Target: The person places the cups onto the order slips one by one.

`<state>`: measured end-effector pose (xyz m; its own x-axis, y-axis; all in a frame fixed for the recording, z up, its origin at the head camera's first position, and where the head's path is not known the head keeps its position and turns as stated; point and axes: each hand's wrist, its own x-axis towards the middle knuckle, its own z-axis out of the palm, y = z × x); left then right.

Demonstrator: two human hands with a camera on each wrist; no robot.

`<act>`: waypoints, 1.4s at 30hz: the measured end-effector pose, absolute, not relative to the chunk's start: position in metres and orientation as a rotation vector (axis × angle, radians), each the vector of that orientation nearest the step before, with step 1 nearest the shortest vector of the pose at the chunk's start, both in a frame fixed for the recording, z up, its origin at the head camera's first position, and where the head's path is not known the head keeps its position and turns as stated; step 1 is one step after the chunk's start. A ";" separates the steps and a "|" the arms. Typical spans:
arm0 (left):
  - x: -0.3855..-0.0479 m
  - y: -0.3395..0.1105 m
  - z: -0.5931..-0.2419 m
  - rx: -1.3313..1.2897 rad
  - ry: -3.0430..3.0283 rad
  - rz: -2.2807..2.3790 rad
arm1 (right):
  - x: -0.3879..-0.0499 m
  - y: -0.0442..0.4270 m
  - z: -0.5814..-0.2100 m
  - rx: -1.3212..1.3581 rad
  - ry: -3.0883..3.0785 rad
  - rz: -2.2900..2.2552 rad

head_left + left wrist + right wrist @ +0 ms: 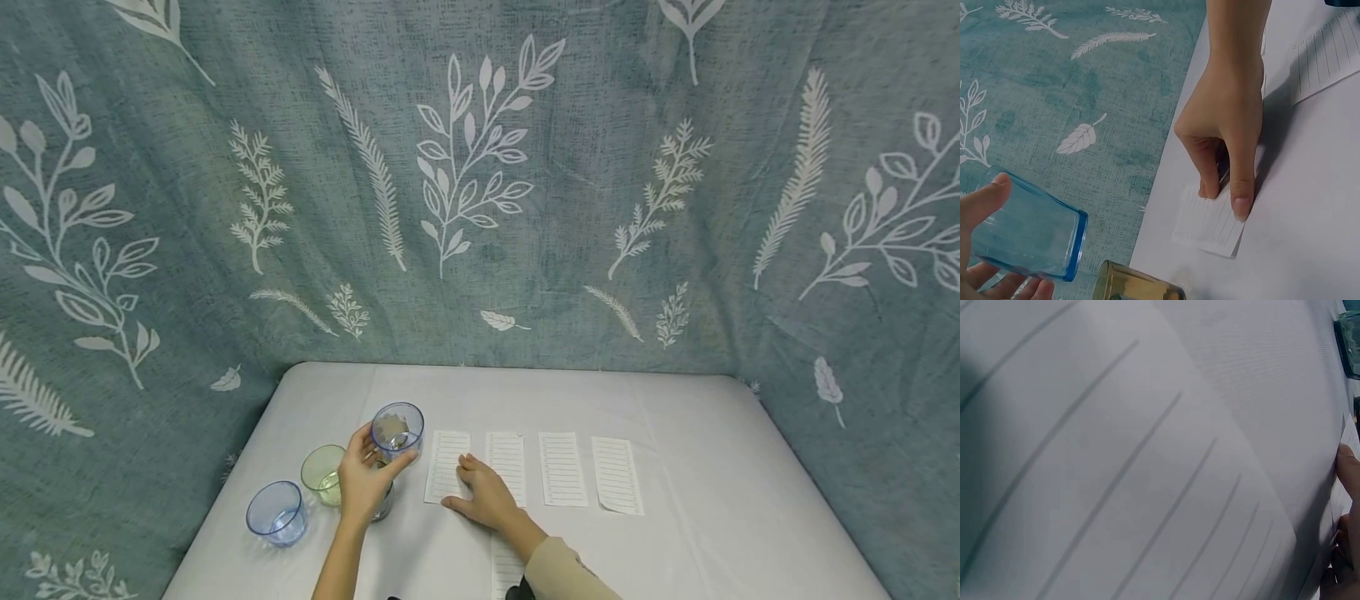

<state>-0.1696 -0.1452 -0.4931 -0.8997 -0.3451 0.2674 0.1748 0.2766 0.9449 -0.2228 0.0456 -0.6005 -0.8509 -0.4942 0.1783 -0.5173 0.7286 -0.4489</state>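
My left hand grips a clear blue glass above the table's left part. In the left wrist view the same blue glass is tilted, with the thumb on one side and the fingers on the other. A greyish glass is partly hidden behind that hand. My right hand is over the leftmost lined paper sheet. In the left wrist view its thumb and fingertips touch the sheet, spaced a little apart; one edge of the sheet casts a shadow.
Left of my left hand stand a green glass and another blue glass. More lined sheets lie in a row to the right, with one partly under the right forearm. A patterned green curtain surrounds the white table.
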 end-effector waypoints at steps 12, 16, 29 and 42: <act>-0.182 -0.133 -0.514 0.154 -2.148 -1.717 | -0.224 0.044 -0.601 0.812 -2.888 0.771; -0.187 -0.129 -0.522 0.192 -2.160 -1.710 | -0.225 0.044 -0.600 0.815 -2.885 0.786; -0.204 -0.110 -0.535 0.157 -2.133 -1.720 | -0.224 0.045 -0.601 0.850 -2.863 0.791; -0.220 -0.098 -0.554 0.180 -2.156 -1.772 | -0.226 0.044 -0.603 0.827 -2.867 0.806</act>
